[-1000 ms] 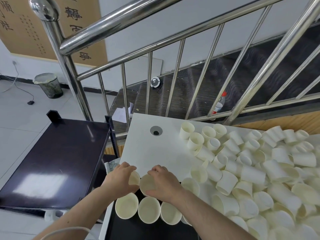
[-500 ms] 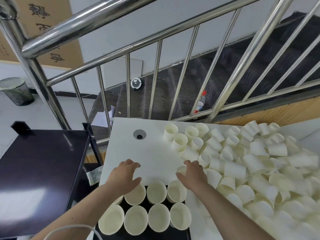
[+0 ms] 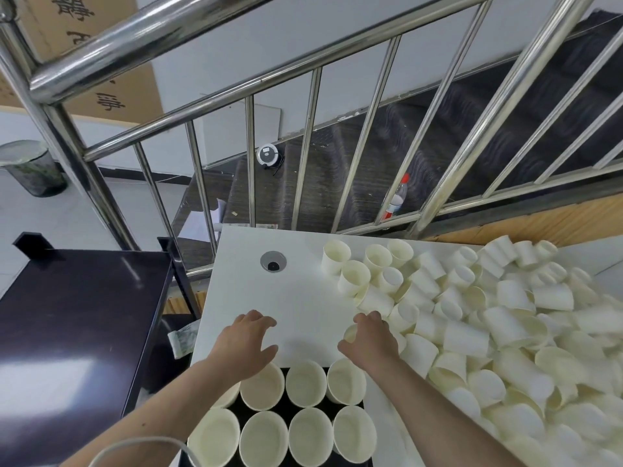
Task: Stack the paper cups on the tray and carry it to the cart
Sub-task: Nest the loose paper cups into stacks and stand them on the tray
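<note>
Bottom centre: black tray [image 3: 296,407] at the near edge of the white table [image 3: 303,298], packed with upright paper cups [image 3: 266,441], mouths up, in two visible rows, rims touching. Tight grid likely so the cups brace each other for the carry.

Left hand [image 3: 244,345] just above the back row's left end, palm down over the table, fingers loosely spread and a little bent, holding nothing. Looks free for the next pick.

Right hand [image 3: 369,342] at lower centre-right, knuckles up, fingers curled down at the near edge of the loose cup pile [image 3: 488,332]. A pale cup [image 3: 350,333] shows at its fingertips; it seems to be closing on it, but can't tell whether the grip is actually made.

Pile fills the right half of the frame: cups on their sides, tumbled, overlapping. A few stand upright at its upper-left edge. Most of the stock isn't on the tray yet, so the task reads as early in the loading step.

Grommet hole [image 3: 273,261] in the table, upper centre of the bare patch.

Left of frame: dark glossy cart [image 3: 77,318] top beside the table, nothing visible on it. Close enough that the carry should be short.

Beyond: steel stair railing [image 3: 313,146] across the top, dark stairs behind, a plastic bottle [image 3: 396,197] on a step at centre-right, a bin [image 3: 30,170] at far left.
</note>
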